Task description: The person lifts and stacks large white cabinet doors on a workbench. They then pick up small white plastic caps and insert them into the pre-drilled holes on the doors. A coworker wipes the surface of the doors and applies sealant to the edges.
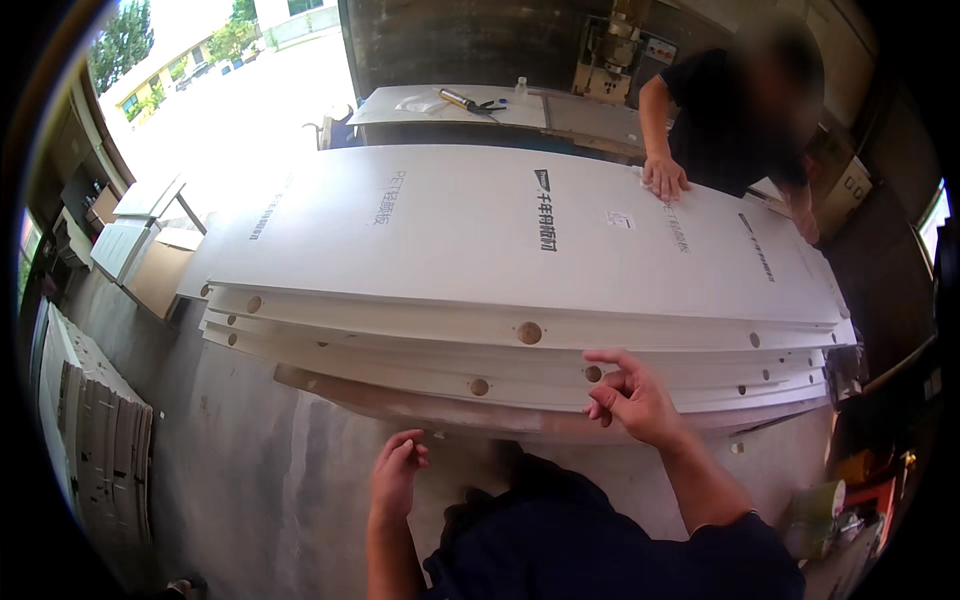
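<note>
A stack of long white boards point(420, 230) lies in front of me, with dark printing on the top one. Round holes, one of them a brown hole point(529, 333), run along the near edges of the boards. My right hand point(636, 400) hovers just in front of those edges, index finger stretched out, other fingers loosely bent, nothing in it. Lower and further left, my left hand point(396, 472) is raised short of the stack, its fingers half curled and apart, also without anything in it. Across the stack, a co-worker's hand point(664, 177) rests on the top board's far edge.
Behind the stack stands a worktable point(400, 107) bearing a caulking gun point(462, 101) and a small clear bottle point(521, 87). A machine point(606, 65) is at the back. More panels are piled point(105, 440) on the floor at left. A bucket point(818, 505) sits at lower right.
</note>
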### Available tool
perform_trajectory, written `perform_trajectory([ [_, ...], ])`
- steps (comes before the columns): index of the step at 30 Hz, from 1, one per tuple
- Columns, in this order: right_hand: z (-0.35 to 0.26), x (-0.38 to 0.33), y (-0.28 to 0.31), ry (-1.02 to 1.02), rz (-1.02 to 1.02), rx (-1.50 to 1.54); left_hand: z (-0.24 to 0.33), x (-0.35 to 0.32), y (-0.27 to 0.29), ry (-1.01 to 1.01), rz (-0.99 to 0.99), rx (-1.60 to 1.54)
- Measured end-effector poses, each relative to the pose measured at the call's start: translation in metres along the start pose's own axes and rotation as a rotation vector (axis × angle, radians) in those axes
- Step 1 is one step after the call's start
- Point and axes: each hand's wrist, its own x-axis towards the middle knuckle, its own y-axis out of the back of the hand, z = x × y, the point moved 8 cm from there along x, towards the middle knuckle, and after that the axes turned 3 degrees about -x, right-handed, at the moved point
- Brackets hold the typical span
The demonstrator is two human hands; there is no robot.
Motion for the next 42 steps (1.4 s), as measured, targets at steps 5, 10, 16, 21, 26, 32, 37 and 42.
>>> perform_trajectory([
  [5, -0.049, 0.035, 0.013, 0.266, 0.066, 0.087, 0.014, 0.008, -0.013, -0.017, 0.011, -0.011],
  [10, -0.046, 0.062, 0.008, 0.18, -0.074, 0.192, 0.03, 0.017, -0.022, -0.052, 0.037, 0.028],
  [16, -0.051, 0.075, -0.014, 0.271, -0.152, 0.31, 0.04, 0.024, -0.037, -0.07, 0.041, 0.006],
  [21, -0.041, 0.074, -0.042, 0.296, -0.317, 0.168, 0.033, 0.027, -0.045, -0.059, 0.038, -0.006],
  [26, -0.044, 0.07, -0.047, 0.359, -0.341, 0.082, 0.035, 0.031, -0.061, -0.05, 0.002, 0.006],
  [32, -0.038, 0.062, -0.037, 0.359, -0.434, 0.044, 0.04, 0.034, -0.07, -0.052, -0.005, 0.057],
  [37, -0.066, 0.066, 0.0, 0.525, -0.123, 0.072, 0.053, 0.043, -0.089, -0.078, -0.03, 0.063],
  [42, -0.085, 0.107, 0.084, 0.537, 0.121, -0.293, 0.078, 0.062, -0.12, -0.08, -0.029, 0.052],
])
